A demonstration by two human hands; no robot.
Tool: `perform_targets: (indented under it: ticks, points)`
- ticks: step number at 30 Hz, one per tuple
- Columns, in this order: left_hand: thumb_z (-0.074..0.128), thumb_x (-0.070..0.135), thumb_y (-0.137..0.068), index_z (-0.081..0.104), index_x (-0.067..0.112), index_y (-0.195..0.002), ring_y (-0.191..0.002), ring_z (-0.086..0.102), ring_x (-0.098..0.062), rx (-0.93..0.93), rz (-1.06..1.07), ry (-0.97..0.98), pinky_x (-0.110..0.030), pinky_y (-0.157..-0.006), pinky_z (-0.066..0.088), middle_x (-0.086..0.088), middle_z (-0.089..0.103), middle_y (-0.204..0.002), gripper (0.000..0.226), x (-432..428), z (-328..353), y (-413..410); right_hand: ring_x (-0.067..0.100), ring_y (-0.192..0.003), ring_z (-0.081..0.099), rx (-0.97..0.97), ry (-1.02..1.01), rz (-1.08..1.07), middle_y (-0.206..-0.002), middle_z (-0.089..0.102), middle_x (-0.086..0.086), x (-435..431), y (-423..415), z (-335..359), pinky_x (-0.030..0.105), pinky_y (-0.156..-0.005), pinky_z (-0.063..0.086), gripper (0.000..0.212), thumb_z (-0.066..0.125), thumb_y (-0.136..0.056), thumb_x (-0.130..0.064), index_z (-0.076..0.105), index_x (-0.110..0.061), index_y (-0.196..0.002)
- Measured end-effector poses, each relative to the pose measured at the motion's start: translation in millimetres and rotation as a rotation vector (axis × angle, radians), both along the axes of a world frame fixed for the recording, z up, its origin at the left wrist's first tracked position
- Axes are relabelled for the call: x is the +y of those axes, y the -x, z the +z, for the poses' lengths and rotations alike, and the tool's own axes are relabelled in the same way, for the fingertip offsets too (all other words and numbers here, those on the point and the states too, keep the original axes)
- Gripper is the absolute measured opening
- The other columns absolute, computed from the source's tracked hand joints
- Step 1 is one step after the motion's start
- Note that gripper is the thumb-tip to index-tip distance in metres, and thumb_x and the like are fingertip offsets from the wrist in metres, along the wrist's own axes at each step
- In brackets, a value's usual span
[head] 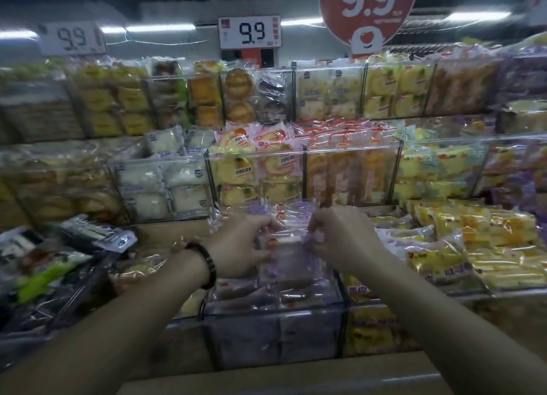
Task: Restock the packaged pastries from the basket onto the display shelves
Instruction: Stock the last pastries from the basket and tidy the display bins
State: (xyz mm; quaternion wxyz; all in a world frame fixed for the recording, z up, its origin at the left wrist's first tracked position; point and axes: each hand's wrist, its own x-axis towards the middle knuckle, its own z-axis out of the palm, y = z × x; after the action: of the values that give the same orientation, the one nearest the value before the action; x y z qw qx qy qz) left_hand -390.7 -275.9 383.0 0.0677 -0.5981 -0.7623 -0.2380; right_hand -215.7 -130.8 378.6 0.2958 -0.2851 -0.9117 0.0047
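Both my hands hold clear-wrapped purple pastry packs (291, 257) just above a clear acrylic bin (275, 314) on the lowest display shelf. My left hand (239, 246), with a dark bead bracelet at the wrist, grips the packs from the left side. My right hand (340, 240) pinches the wrappers from the right. More purple packs of the same kind lie inside the bin below. The basket is not clearly in view.
Tiered acrylic bins full of wrapped pastries rise behind: white packs (165, 184), yellow and pink rolls (257, 163), orange packs (349, 169). Loose yellow packs (473, 240) pile at the right, dark packs (88, 232) at the left. Price signs (250, 32) reading 9.9 hang above.
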Motion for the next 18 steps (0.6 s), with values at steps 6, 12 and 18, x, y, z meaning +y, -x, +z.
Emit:
perform_targets:
  ticks: [6, 12, 18]
  points:
    - [0.081, 0.050, -0.084, 0.060, 0.039, -0.131, -0.108, 0.055, 0.003, 0.096, -0.039, -0.028, -0.021, -0.095, 0.050, 0.021, 0.051, -0.120, 0.052, 4.1, -8.5, 14.1, 0.021, -0.114, 0.058, -0.163, 0.017, -0.030, -0.112, 0.069, -0.011, 11.8, 8.3, 2.8, 0.048, -0.105, 0.034, 0.033, 0.080, -0.083, -0.055, 0.071, -0.037, -0.110]
    - [0.066, 0.068, -0.086, 0.062, 0.046, -0.129, -0.092, 0.060, 0.003, 0.084, -0.092, 0.016, -0.019, -0.081, 0.054, 0.024, 0.061, -0.110, 0.049, -13.5, 23.3, 46.3, 0.013, -0.102, 0.061, -0.283, 0.062, 0.094, -0.104, 0.065, -0.013, 20.2, 15.8, 29.9, 0.041, -0.096, 0.050, 0.031, 0.078, -0.085, -0.056, 0.073, -0.034, -0.105]
    - [0.081, 0.047, -0.085, 0.073, 0.040, -0.108, -0.100, 0.062, 0.005, 0.053, 0.008, -0.150, -0.018, -0.087, 0.052, 0.021, 0.066, -0.107, 0.026, -28.7, 38.9, 107.2, 0.003, -0.077, 0.063, -0.157, 0.096, 0.199, -0.087, 0.068, -0.013, 27.3, 38.0, 61.3, 0.023, -0.068, 0.055, 0.015, 0.070, -0.097, -0.039, 0.076, -0.025, -0.096]
